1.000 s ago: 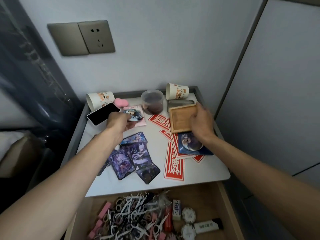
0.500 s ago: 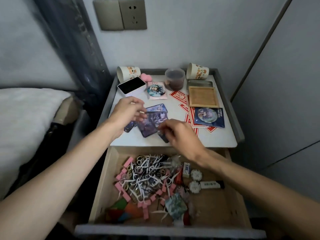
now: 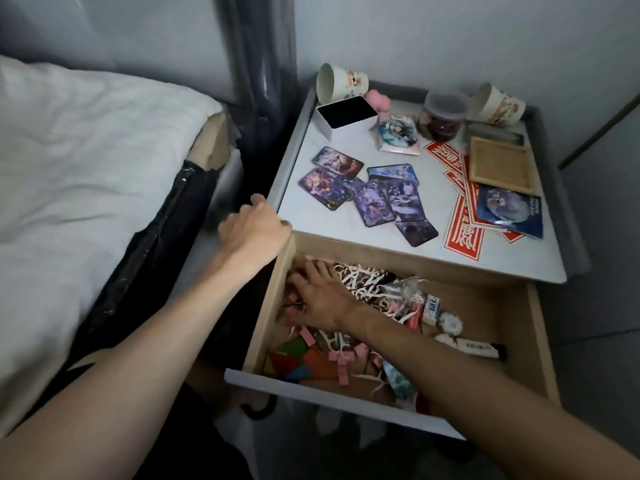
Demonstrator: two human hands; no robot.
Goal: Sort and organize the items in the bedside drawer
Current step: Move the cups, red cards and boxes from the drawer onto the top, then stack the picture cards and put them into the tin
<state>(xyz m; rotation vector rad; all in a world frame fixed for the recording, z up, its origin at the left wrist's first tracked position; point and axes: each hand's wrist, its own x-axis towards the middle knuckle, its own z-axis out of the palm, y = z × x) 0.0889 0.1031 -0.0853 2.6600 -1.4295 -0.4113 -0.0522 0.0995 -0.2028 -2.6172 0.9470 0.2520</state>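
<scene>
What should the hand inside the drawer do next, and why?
Probably close the right hand on a few pink pieces and lift them out: its fingers lie spread over the mixed heap of pink pieces and white floss picks in the open drawer.

Both arms show bare skin from wrist to frame edge. The left arm [image 3: 138, 358] enters from 8 o'clock and the right arm [image 3: 485, 386] from 4 o'clock. The left hand [image 3: 254, 233] and right hand [image 3: 320, 301] are likewise bare.
</scene>
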